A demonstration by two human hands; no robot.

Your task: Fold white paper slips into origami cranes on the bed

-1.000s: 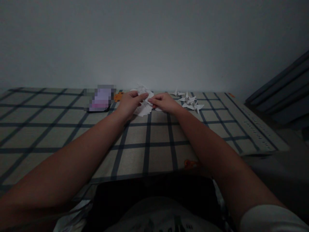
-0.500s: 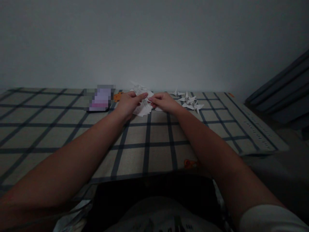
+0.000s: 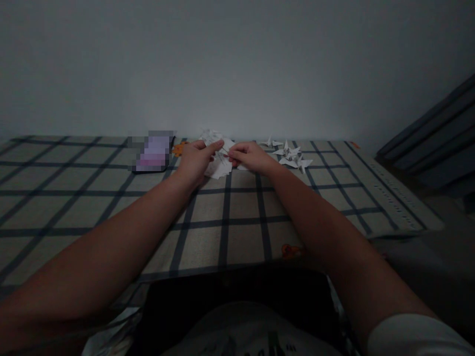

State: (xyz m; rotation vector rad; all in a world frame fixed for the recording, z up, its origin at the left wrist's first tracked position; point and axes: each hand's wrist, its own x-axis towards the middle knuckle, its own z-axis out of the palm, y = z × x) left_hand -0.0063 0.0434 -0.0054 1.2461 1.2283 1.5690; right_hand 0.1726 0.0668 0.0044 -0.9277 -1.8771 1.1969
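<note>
Both my arms reach far forward over a checked cloth (image 3: 230, 212). My left hand (image 3: 195, 159) and my right hand (image 3: 249, 155) meet at a small piece of white paper (image 3: 222, 154), each pinching it with fingertips. Under and behind the hands lies a loose pile of white paper sheets (image 3: 218, 168). To the right of my right hand sits a cluster of several folded white paper cranes (image 3: 293, 157). The room is dim and the folds of the held paper are hard to make out.
A blurred purple rectangular object (image 3: 152, 152) lies left of my left hand. A small orange item (image 3: 180, 148) sits behind it. A plain wall rises just beyond the cloth. Dark slanted slats (image 3: 434, 143) stand at the right. An orange mark (image 3: 291, 250) shows near the cloth's front edge.
Both hands stayed at the paper with only slight finger movement; the view shifted a little.
</note>
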